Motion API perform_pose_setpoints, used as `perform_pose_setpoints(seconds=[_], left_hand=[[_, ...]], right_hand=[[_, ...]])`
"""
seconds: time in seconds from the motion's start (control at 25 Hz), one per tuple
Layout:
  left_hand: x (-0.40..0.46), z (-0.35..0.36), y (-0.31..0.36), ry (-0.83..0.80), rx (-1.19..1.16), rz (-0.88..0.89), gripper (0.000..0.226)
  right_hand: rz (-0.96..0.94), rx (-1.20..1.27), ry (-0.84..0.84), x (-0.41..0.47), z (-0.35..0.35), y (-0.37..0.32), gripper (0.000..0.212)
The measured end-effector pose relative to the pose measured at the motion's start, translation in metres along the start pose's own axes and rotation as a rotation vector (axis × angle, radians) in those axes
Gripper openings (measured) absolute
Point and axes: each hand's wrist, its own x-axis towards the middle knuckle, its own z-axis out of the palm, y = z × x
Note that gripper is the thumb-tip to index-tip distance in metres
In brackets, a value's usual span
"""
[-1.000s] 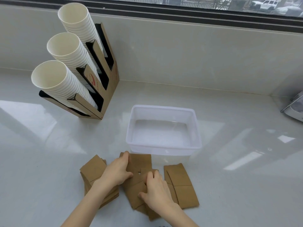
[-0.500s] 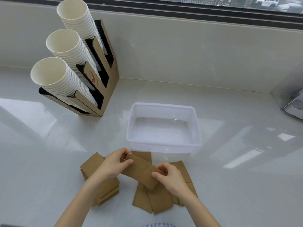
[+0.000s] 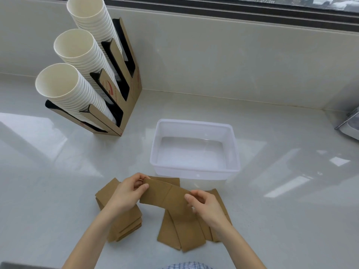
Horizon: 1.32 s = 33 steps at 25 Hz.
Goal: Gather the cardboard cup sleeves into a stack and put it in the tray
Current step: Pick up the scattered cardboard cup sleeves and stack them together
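Note:
A flat brown cardboard cup sleeve [image 3: 165,195] is held above the counter between both hands. My left hand [image 3: 126,193] pinches its left end and my right hand [image 3: 206,206] pinches its right end. Under my left forearm lies a stack of sleeves [image 3: 126,224]. Several loose sleeves [image 3: 182,232] are fanned out on the counter below my right hand, and one more sleeve [image 3: 169,180] pokes out behind the held one. The clear plastic tray [image 3: 194,171] stands just beyond the hands with nothing in it.
A cardboard holder [image 3: 124,90] with three slanted columns of white paper cups [image 3: 64,82] stands at the back left. A wall runs along the back under a window. A metal-edged object [image 3: 349,123] sits at the far right.
Both hands lifted one sleeve off the loose pile and now hold it level by its ends, slightly higher and more spread than half a second ago.

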Motion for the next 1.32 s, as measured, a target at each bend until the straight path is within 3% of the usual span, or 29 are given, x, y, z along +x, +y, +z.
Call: perform_pose_setpoints(seconds=[0.12,0.28,0.36,0.52,0.68,0.8,1.08,1.32], left_hand=[[0.001,-0.008,-0.001,0.05,-0.016,-0.025,0.01],[0.001,-0.013,-0.005,0.066,-0.041,-0.049,0.01],[0.001,-0.012,-0.005,0.068,-0.048,-0.052,0.01],[0.001,-0.012,-0.005,0.071,-0.06,-0.056,0.011],[0.001,-0.015,-0.004,0.084,-0.088,-0.055,0.012],[0.001,-0.016,-0.004,0.108,-0.103,-0.046,0.017],[0.001,-0.011,0.001,0.069,-0.098,-0.045,0.018],[-0.005,0.019,0.02,-0.108,-0.26,-0.031,0.017]], right_hand=[[0.011,-0.136,-0.013,-0.001,0.002,0.004,0.032],[-0.027,-0.781,0.002,-0.004,0.017,0.014,0.062],[-0.029,-0.891,0.045,-0.005,0.024,0.015,0.063],[0.013,-0.798,0.064,-0.004,0.025,0.013,0.055],[0.018,-0.453,0.03,-0.004,0.013,0.011,0.027],[0.002,-0.289,0.034,-0.004,0.001,0.008,0.017],[-0.096,-0.235,0.034,-0.003,-0.025,-0.01,0.018],[-0.225,-0.361,0.024,0.001,-0.007,-0.039,0.015]])
